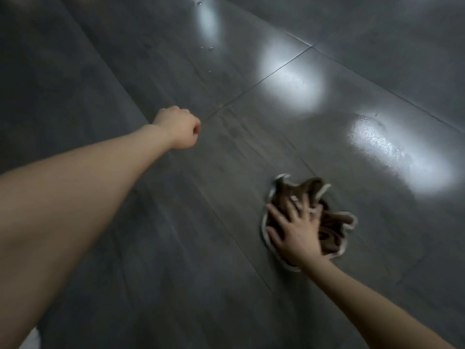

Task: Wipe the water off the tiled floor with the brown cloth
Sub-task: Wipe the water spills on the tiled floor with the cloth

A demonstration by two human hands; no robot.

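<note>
The brown cloth (332, 222), crumpled and edged in white, lies on the dark grey tiled floor (201, 210) at the lower right. My right hand (293, 229) presses flat on it with fingers spread, covering its left half. My left hand (180, 128) is a closed fist, held out over the floor at centre left, holding nothing. A wet film (392, 149) glistens under a light reflection just beyond the cloth to the right. A few small droplets (207, 47) sit farther away near the top.
Grout lines (264, 80) cross the floor diagonally. Bright light reflections (289, 81) show on the glossy tiles. A small pale patch (31, 340) shows at the bottom left corner beneath my left arm.
</note>
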